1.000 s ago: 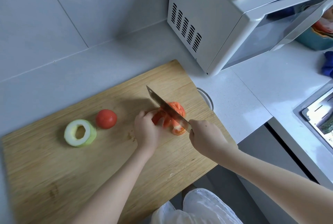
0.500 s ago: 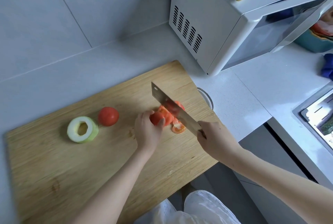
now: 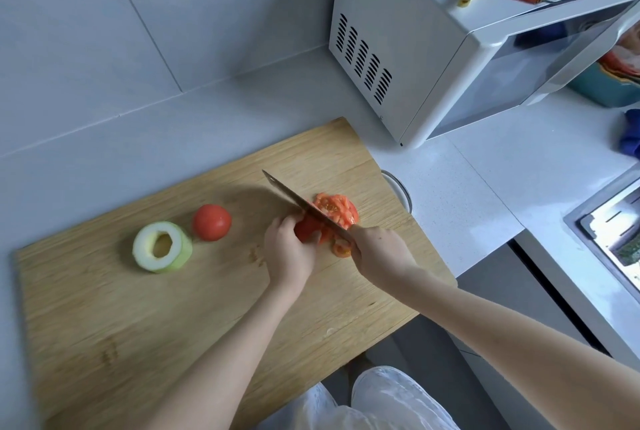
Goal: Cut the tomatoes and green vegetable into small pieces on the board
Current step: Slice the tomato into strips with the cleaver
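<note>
As the knife (image 3: 298, 203), raised a moment ago, is coming down again, the right hand (image 3: 379, 251) is gripping its handle and the left hand (image 3: 289, 249) is holding the part-cut tomato (image 3: 306, 229), so another slice is separating. Left of that hand, the whole tomato (image 3: 212, 222) and green vegetable (image 3: 162, 247) are lying uncut.

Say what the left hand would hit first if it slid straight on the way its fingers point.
The left hand grips the tomato half; straight beyond that, probably the knife, its blade set against the tomato.

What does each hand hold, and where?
Right hand grips the knife by its handle; left hand holds the half-cut tomato at its uncut end.
</note>
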Demonstrator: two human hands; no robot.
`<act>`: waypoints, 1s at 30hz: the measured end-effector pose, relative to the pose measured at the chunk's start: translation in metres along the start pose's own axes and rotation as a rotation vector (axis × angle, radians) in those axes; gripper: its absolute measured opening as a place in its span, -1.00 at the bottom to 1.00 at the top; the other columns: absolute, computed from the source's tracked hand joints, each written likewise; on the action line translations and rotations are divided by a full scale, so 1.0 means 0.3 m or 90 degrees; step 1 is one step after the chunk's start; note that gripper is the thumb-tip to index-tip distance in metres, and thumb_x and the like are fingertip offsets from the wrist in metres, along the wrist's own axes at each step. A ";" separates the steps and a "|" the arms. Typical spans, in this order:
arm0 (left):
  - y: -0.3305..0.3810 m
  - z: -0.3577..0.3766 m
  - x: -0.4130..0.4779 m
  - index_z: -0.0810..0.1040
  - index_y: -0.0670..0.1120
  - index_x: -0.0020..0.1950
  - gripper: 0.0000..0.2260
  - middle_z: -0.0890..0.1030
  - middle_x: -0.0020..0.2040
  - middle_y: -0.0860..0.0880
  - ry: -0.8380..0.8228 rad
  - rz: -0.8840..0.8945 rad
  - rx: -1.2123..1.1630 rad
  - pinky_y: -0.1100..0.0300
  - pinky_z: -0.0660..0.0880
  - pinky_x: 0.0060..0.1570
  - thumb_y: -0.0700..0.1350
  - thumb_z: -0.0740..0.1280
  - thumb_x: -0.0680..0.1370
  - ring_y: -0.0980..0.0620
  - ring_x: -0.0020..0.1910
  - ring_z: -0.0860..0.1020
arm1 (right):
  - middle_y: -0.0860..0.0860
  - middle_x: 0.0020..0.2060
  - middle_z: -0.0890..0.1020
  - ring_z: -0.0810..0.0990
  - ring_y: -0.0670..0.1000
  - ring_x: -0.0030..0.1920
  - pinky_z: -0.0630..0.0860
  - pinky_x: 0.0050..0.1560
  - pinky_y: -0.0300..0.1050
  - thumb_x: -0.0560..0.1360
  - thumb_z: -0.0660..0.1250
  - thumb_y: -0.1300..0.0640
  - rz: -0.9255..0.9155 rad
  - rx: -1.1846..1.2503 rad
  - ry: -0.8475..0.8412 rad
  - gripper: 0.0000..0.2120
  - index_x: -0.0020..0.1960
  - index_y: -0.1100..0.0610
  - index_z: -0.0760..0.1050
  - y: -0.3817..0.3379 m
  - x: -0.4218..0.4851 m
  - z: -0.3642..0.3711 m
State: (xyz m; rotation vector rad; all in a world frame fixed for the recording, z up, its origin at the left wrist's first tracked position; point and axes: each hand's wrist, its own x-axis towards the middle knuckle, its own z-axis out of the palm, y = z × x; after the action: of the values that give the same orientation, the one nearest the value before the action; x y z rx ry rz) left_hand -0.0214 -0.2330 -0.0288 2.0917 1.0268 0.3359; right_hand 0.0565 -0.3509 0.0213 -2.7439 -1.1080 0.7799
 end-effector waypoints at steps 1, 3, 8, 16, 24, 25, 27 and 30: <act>0.001 -0.001 0.001 0.62 -0.13 -0.03 -0.79 0.56 -0.13 -0.02 0.000 0.001 0.000 0.29 0.24 -0.18 -0.15 0.49 0.37 -0.02 -0.09 0.52 | -0.02 -0.45 0.34 0.41 0.10 -0.34 0.24 -0.41 -0.14 0.56 0.09 0.23 -0.002 0.014 0.006 -0.87 -0.17 0.14 0.28 0.006 0.004 -0.002; -0.004 -0.004 0.001 0.63 -0.12 -0.03 -0.78 0.51 -0.14 0.03 -0.004 0.004 -0.010 0.30 0.28 -0.14 -0.14 0.50 0.36 0.00 -0.10 0.52 | 0.02 -0.43 0.40 0.40 0.09 -0.36 0.24 -0.41 -0.13 0.55 0.10 0.22 0.011 0.047 0.022 -0.83 -0.21 0.16 0.30 0.025 -0.013 -0.011; -0.038 -0.002 -0.014 0.57 -0.09 -0.11 -0.77 0.56 -0.13 0.03 0.014 0.038 -0.073 0.29 0.41 -0.13 -0.04 0.52 0.35 0.12 -0.17 0.48 | -0.04 -0.48 0.35 0.32 -0.02 -0.46 0.18 -0.48 -0.23 0.55 0.09 0.22 0.013 0.040 0.026 -0.82 -0.22 0.13 0.32 0.055 -0.098 -0.047; -0.051 -0.001 -0.021 0.55 -0.11 -0.22 -0.81 0.52 -0.22 0.09 0.027 0.105 -0.058 0.45 0.32 -0.23 -0.12 0.54 0.34 0.14 -0.23 0.47 | -0.05 -0.45 0.33 0.31 -0.04 -0.44 0.22 -0.46 -0.22 0.56 0.05 0.24 0.002 -0.083 -0.021 -0.85 -0.14 0.12 0.34 0.066 -0.111 -0.076; -0.061 -0.017 0.001 0.57 -0.17 -0.18 -0.81 0.49 -0.21 0.06 0.030 0.046 -0.019 0.31 0.31 -0.20 -0.18 0.53 0.33 0.09 -0.22 0.47 | -0.05 -0.44 0.29 0.40 0.09 -0.30 0.19 -0.48 -0.18 0.54 0.10 0.27 -0.023 -0.026 -0.016 -0.87 -0.17 0.12 0.27 -0.029 0.036 -0.011; -0.058 -0.015 -0.003 0.57 -0.17 -0.18 -0.81 0.50 -0.21 0.06 0.031 0.042 -0.023 0.32 0.30 -0.20 -0.17 0.53 0.33 0.09 -0.22 0.47 | -0.05 -0.45 0.29 0.39 0.09 -0.32 0.17 -0.48 -0.18 0.54 0.10 0.24 -0.028 -0.007 -0.003 -0.84 -0.21 0.11 0.26 -0.031 0.042 0.001; -0.058 -0.013 -0.002 0.58 -0.15 -0.19 -0.82 0.51 -0.22 0.07 0.032 0.044 -0.035 0.35 0.29 -0.22 -0.17 0.54 0.32 0.09 -0.22 0.48 | -0.04 -0.46 0.34 0.40 0.09 -0.35 0.23 -0.45 -0.15 0.54 0.12 0.21 -0.025 0.037 0.008 -0.76 -0.29 0.08 0.25 -0.017 0.044 0.012; -0.067 -0.012 0.001 0.61 -0.15 -0.15 -0.82 0.59 -0.17 0.01 0.007 0.078 -0.030 0.25 0.39 -0.14 -0.20 0.54 0.30 0.02 -0.16 0.54 | -0.02 -0.47 0.34 0.33 0.00 -0.44 0.24 -0.42 -0.16 0.52 0.14 0.22 0.014 0.133 0.028 -0.75 -0.34 0.12 0.23 0.016 0.009 -0.010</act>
State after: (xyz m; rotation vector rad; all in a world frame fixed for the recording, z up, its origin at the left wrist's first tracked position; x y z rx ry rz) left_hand -0.0343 -0.2231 -0.0412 2.1176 0.8912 0.4294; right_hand 0.0626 -0.3521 0.0215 -2.5896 -0.9321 0.7851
